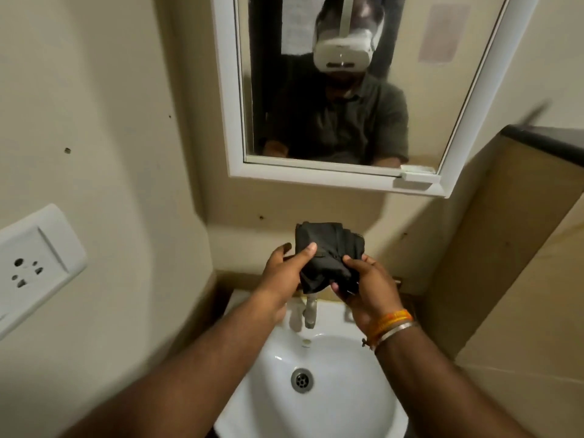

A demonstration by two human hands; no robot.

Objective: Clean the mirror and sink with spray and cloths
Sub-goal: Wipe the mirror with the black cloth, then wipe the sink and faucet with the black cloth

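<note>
Black, soft cloth [327,257] bunched mid-frame; left hand [286,273] and right hand [368,287] pinch its folds, light and floppy.

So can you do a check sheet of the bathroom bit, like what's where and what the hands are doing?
Surface: white sink, basin bare around the drain; metal tap at the back.
Job's things: black cloth, bunched, held above the tap; white-framed mirror on the wall above. No spray bottle seen.
Clutter: nothing seen.
Hands: left hand and right hand both grip the cloth; bangles on the right wrist.
Cables: nothing seen.
Surroundings: white wall socket at left; beige walls; dark-topped ledge at right.
</note>
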